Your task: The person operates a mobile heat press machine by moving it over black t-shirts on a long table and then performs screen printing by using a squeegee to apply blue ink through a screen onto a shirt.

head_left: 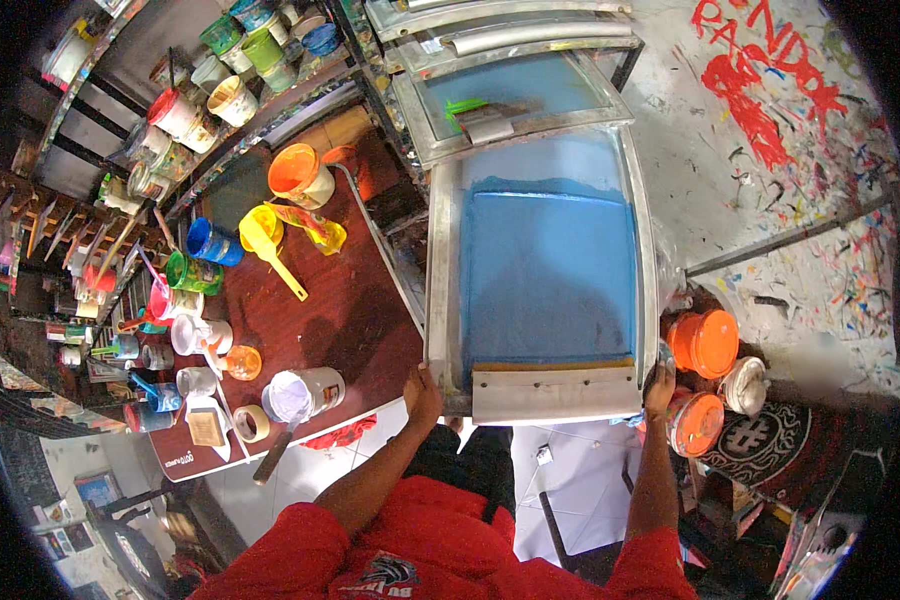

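Observation:
A screen printing frame (439, 270) with blue-coated mesh lies in front of me. My left hand (423, 394) grips its near left corner, and my right hand (659, 388) has hold of its near right side. Across the near end of the mesh rests a wide squeegee (555, 394) with a pale holder, between my hands and touched by neither. The fingers under the frame are partly hidden.
A dark red table (320, 290) at left carries ink tubs, a yellow scoop (263, 237), a tape roll (251, 423) and a white tub (310, 393). Orange-lidded buckets (703, 342) stand close by my right hand. Another screen (510, 95) lies beyond; paint pots fill the left shelves.

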The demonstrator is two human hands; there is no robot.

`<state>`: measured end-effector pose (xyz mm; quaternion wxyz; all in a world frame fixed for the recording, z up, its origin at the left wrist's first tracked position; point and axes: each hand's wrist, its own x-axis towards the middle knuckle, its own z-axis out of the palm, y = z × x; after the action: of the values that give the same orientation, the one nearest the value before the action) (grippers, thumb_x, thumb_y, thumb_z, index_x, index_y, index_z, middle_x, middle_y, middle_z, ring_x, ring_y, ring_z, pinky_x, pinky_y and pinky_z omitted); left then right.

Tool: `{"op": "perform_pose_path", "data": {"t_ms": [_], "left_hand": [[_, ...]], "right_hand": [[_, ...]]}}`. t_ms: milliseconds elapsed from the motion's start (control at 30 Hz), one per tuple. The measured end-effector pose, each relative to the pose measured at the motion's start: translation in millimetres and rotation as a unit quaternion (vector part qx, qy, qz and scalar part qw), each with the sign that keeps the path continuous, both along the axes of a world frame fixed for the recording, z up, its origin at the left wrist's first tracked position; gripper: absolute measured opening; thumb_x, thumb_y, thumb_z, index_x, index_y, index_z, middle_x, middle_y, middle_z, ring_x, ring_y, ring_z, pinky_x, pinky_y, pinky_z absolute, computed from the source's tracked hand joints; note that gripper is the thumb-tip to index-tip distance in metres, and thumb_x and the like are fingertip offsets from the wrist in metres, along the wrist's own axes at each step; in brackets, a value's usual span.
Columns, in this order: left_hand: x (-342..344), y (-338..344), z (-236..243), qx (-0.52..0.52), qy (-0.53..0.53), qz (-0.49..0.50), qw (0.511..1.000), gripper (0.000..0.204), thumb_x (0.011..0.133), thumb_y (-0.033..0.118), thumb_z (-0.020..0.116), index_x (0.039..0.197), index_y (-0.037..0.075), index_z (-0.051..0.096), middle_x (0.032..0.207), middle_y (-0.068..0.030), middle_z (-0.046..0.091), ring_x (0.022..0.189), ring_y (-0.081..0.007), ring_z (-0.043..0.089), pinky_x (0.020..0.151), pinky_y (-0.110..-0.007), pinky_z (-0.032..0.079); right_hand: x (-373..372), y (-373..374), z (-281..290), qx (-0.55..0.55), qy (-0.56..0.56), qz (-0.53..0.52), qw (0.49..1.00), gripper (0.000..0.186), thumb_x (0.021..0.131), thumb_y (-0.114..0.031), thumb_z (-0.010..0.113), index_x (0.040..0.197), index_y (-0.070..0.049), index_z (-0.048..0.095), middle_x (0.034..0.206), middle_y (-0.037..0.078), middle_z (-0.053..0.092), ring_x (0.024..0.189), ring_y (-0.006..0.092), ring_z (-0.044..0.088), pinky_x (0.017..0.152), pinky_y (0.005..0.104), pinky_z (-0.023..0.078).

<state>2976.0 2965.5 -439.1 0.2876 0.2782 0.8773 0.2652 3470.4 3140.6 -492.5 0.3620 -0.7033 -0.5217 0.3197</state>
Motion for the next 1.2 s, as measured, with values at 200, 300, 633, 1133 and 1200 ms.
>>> {"op": "perform_pose_path", "data": {"t_ms": [200,300,633,1133,1200], "left_hand": [[11,33,5,0.066,-0.007,0.088,0.994,0.051,0.102,0.038,0.03,0.104,-0.005,0.057,0.09,-0.0321,0.061,0.087,-0.0518,0.058,0.074,-0.056,0.043],[7,43,-14,0.059,0.008,0.073,0.996,0.05,0.102,0.038,0.031,0.103,-0.005,0.057,0.09,-0.0325,0.061,0.087,-0.0524,0.057,0.074,-0.056,0.042],[8,74,-37,0.078,-0.009,0.164,0.983,0.056,0.102,0.044,0.03,0.1,-0.005,0.058,0.088,-0.032,0.061,0.086,-0.0504,0.059,0.075,-0.054,0.044],[1,133,-55,0.197,-0.176,0.26,0.929,0.049,0.103,0.041,0.039,0.128,0.0,0.051,0.12,-0.0144,0.059,0.101,-0.0278,0.058,0.087,-0.04,0.048],[-21,126,-81,0.198,-0.222,0.257,0.919,0.056,0.102,0.045,0.04,0.138,0.002,0.042,0.137,-0.0138,0.049,0.118,-0.0279,0.051,0.094,-0.042,0.047]], "right_hand": [[-17,72,-18,0.092,-0.006,0.041,0.995,0.039,0.102,-0.026,0.046,0.067,-0.008,0.047,0.058,-0.005,0.039,0.052,0.0083,0.034,0.048,0.0297,0.027],[-18,96,1,-0.035,0.015,0.065,0.997,0.044,0.101,-0.028,0.048,0.064,-0.004,0.047,0.056,-0.002,0.041,0.051,0.0095,0.034,0.049,0.0316,0.029],[-64,169,44,-0.074,-0.115,0.106,0.985,0.045,0.097,-0.031,0.043,0.078,0.006,0.059,0.07,0.02,0.056,0.066,0.0279,0.053,0.065,0.0431,0.042],[-84,262,66,-0.04,-0.1,0.105,0.989,0.057,0.097,-0.047,0.042,0.086,0.003,0.066,0.072,0.026,0.063,0.073,0.0433,0.063,0.072,0.0505,0.046],[-88,275,68,-0.044,-0.099,0.114,0.988,0.055,0.097,-0.046,0.042,0.088,0.003,0.067,0.074,0.027,0.063,0.076,0.0436,0.063,0.073,0.0513,0.047]]}}
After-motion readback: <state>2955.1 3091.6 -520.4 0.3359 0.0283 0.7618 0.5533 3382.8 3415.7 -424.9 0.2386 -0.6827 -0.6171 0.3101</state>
